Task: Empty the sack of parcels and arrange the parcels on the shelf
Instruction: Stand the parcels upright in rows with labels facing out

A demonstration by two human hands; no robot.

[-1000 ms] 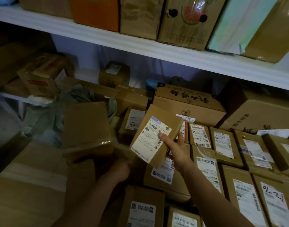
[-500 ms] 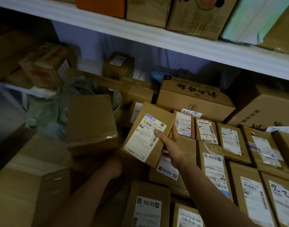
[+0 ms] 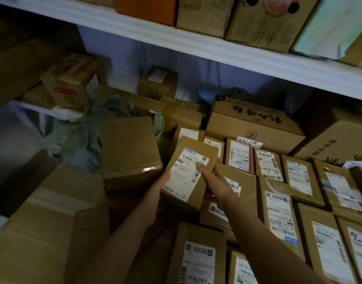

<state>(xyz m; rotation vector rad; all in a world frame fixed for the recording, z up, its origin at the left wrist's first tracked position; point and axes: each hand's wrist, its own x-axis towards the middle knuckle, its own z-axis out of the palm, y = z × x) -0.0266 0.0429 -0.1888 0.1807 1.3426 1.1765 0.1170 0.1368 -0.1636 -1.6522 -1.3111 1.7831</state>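
At the centre of the frame both hands held one small labelled parcel (image 3: 188,175), the left hand (image 3: 153,199) cupping its lower edge and the right hand (image 3: 215,185) pinching its side, label up, seemingly to slot it beside the label-up row (image 3: 268,167) on the shelf (image 3: 217,52).

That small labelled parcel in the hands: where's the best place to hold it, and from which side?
Best by its two long side edges, one from each side, as now: the left hand cups the small parcel at its lower left edge, the right hand holds the right edge, thumb on the label. It is a flat box tilted label-up, so side grips probably keep the label readable.
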